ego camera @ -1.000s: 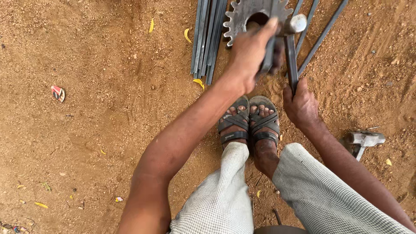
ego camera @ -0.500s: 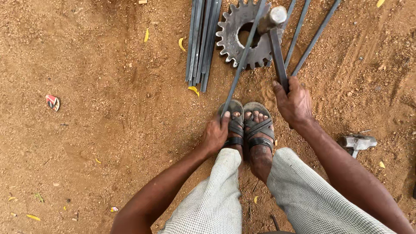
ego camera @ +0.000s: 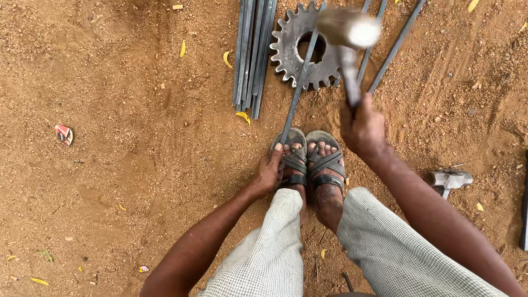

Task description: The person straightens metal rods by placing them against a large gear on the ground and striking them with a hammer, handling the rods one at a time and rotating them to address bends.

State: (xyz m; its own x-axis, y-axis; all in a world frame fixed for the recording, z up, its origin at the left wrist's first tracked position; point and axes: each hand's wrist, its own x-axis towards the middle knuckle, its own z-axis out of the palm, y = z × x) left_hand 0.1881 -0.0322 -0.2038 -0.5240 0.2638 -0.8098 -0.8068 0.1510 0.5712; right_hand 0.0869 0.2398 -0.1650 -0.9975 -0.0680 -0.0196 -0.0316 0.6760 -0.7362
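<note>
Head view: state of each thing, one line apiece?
Left hand: gripping the near end of the thin rod, beside the sandal toes.
Thin rod: slanted, lying across the gear.
Right hand: closed on the hammer handle.
Hammer: raised over the gear, head motion-blurred.
Gear: flat on the dirt.
Bundle of bars: lying side by side on the dirt.
Second hammer: lying unheld on the dirt.

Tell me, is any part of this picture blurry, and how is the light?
In the head view, the hammer in the right hand is smeared by blur, its head a pale streak; the toothed gear, the thin rod by the left hand and the sandals are sharp. The light is soft and even, with only faint shadows on the soil.
</note>
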